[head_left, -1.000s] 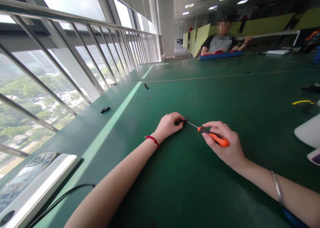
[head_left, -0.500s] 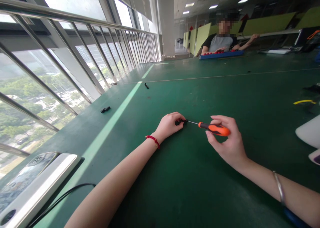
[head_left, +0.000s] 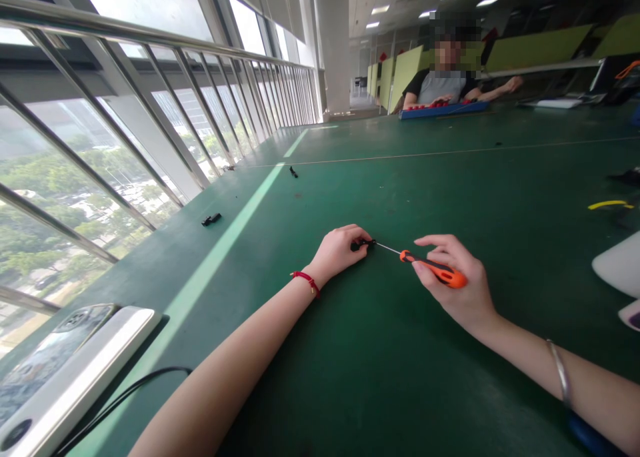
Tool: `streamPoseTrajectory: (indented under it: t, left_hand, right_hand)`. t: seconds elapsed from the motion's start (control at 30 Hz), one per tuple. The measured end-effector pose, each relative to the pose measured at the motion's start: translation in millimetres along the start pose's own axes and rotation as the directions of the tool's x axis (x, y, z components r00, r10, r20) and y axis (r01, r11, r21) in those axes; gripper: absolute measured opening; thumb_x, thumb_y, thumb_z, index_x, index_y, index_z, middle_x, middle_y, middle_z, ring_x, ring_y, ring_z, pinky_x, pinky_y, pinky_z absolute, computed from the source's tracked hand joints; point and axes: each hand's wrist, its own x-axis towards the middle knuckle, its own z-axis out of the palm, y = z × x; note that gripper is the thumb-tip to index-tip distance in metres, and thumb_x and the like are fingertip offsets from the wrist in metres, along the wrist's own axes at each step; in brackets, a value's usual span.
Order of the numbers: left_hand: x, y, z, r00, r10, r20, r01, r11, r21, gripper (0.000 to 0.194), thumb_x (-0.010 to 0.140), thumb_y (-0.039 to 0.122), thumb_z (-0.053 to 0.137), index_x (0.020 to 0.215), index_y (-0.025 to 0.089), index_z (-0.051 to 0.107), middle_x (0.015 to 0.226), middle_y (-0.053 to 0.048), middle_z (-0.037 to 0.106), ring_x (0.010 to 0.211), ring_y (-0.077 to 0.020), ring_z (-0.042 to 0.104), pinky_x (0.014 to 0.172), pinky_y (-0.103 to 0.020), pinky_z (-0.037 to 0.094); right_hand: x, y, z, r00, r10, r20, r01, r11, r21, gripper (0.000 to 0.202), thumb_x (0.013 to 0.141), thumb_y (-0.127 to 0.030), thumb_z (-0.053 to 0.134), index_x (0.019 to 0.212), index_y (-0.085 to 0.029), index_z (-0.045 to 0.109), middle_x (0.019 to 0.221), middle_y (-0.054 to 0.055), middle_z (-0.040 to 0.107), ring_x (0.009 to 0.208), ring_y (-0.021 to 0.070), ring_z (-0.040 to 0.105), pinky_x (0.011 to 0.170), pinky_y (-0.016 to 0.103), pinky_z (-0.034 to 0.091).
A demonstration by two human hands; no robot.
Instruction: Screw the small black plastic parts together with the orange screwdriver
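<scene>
- Left hand [head_left: 343, 249], centre of frame: pinching a small black part [head_left: 371, 243] at the fingertips, wrist low over the green table [head_left: 400, 350]. Fingers hide most of the part; can't tell what it is.
- Right hand [head_left: 467, 287], right of centre: loosely grasping the orange-and-black screwdriver [head_left: 443, 274]; thumb against the handle, index finger lifted off it.
- Screwdriver shaft [head_left: 387, 247] points left, its tip at the right end of the part. Too small to tell whether it's seated in a screw.
- Changed: half a second ago the handle lay closer to level and the thumb stood off it; now the handle slopes down to the right and the thumb has come in. Left hand and part look unmoved.
- Meaning, my read: a regrip between turns, with the part kept steady and the tip kept in place. No visible sign of how far any screw has gone.
- Two more black pieces left of centre: nearer one [head_left: 211, 219], farther one [head_left: 293, 172]; neither is touched.
- Top right: a co-worker [head_left: 440, 89] behind a blue tray [head_left: 445, 111].
</scene>
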Motion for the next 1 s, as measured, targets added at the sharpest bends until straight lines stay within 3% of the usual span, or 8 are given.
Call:
streamPoseTrajectory:
  t: [0.1, 0.2, 0.37, 0.53, 0.6, 0.73, 0.9, 1.0]
  left_hand:
    - [-0.3, -0.5, 0.7, 1.0, 0.005, -0.008, -0.005, 1.0, 0.0, 0.019, 0.077, 0.016, 0.054, 0.091, 0.019, 0.068, 0.092, -0.001, 0.068, 0.079, -0.0122, 0.063, 0.075, -0.023, 0.051]
    - [-0.1, -1.0, 0.9, 1.0, 0.013, -0.012, -0.013, 1.0, 0.0, 0.019, 0.077, 0.015, 0.054, 0.09, 0.019, 0.068, 0.091, -0.001, 0.067, 0.078, -0.0121, 0.063, 0.075, -0.022, 0.051]
    - [0.3, -1.3, 0.5, 1.0, 0.012, -0.011, -0.012, 1.0, 0.002, 0.019, 0.077, 0.016, 0.054, 0.091, 0.019, 0.068, 0.092, -0.001, 0.068, 0.079, -0.0124, 0.063, 0.075, -0.023, 0.051]
    - [0.2, -1.3, 0.9, 1.0, 0.008, -0.011, -0.008, 1.0, 0.004, 0.02, 0.077, 0.016, 0.054, 0.091, 0.019, 0.068, 0.092, -0.001, 0.068, 0.078, -0.0122, 0.063, 0.074, -0.023, 0.051]
    - [0.1, -1.1, 1.0, 1.0, 0.006, -0.011, -0.006, 1.0, 0.004, 0.02, 0.077, 0.016, 0.054, 0.091, 0.019, 0.068, 0.092, -0.001, 0.068, 0.079, -0.0123, 0.063, 0.075, -0.023, 0.051]
    - [0.1, -0.8, 1.2, 1.0, 0.003, -0.013, -0.003, 1.0, 0.003, 0.02, 0.077, 0.016, 0.054, 0.091, 0.019, 0.068, 0.092, -0.001, 0.068, 0.079, -0.0123, 0.063, 0.075, -0.023, 0.051]
    - [0.3, -0.8, 1.2, 1.0, 0.004, -0.01, -0.004, 1.0, 0.009, 0.02, 0.078, 0.016, 0.054, 0.092, 0.019, 0.068, 0.091, -0.001, 0.068, 0.079, -0.0126, 0.063, 0.075, -0.023, 0.051]
    - [0.2, -0.9, 1.2, 1.0, 0.008, -0.008, -0.008, 1.0, 0.012, 0.02, 0.078, 0.016, 0.054, 0.092, 0.019, 0.068, 0.092, -0.001, 0.068, 0.079, -0.0124, 0.063, 0.075, -0.023, 0.051]
  right_hand:
    - [-0.8, -0.9, 0.0, 1.0, -0.005, -0.022, 0.005, 1.0, -0.005, 0.015, 0.083, -0.027, 0.058, 0.097, -0.024, 0.054, 0.063, -0.003, 0.057, 0.057, 0.0156, 0.059, 0.061, 0.032, 0.049]
    - [-1.3, -0.4, 0.6, 0.992, -0.023, -0.123, 0.025, 1.0, 0.013, 0.033, 0.078, -0.024, 0.062, 0.109, -0.023, 0.05, 0.075, 0.0, 0.058, 0.066, 0.0167, 0.06, 0.064, 0.032, 0.051]
    - [-1.5, 0.5, 0.8, 1.0, 0.023, -0.001, -0.023, 0.999, -0.028, 0.017, 0.08, -0.027, 0.06, 0.096, -0.023, 0.055, 0.055, -0.004, 0.051, 0.055, 0.0165, 0.054, 0.059, 0.032, 0.049]
    - [-1.2, 2.1, 2.0, 0.994, -0.028, -0.103, 0.028, 1.0, -0.006, 0.03, 0.077, -0.025, 0.063, 0.106, -0.022, 0.053, 0.08, 0.003, 0.059, 0.073, 0.0187, 0.06, 0.07, 0.034, 0.052]
    - [-1.2, 2.4, 1.7, 0.995, -0.04, -0.087, 0.04, 0.999, 0.003, 0.035, 0.076, -0.024, 0.063, 0.109, -0.022, 0.051, 0.075, 0.0, 0.056, 0.069, 0.0179, 0.059, 0.068, 0.034, 0.051]
    - [-3.1, 1.4, 0.6, 1.0, 0.003, 0.025, -0.002, 0.999, -0.035, 0.016, 0.082, -0.028, 0.059, 0.096, -0.024, 0.054, 0.056, -0.003, 0.053, 0.059, 0.018, 0.056, 0.063, 0.034, 0.049]
    - [-3.3, 3.2, 1.6, 0.993, -0.036, -0.108, 0.038, 0.999, 0.016, 0.035, 0.077, -0.025, 0.064, 0.11, -0.022, 0.052, 0.084, 0.004, 0.059, 0.077, 0.0198, 0.06, 0.071, 0.036, 0.052]
    - [-2.6, 4.3, 1.3, 0.998, -0.019, -0.053, 0.02, 1.0, 0.014, 0.032, 0.077, -0.026, 0.064, 0.107, -0.022, 0.052, 0.072, 0.0, 0.057, 0.068, 0.0189, 0.058, 0.069, 0.036, 0.051]
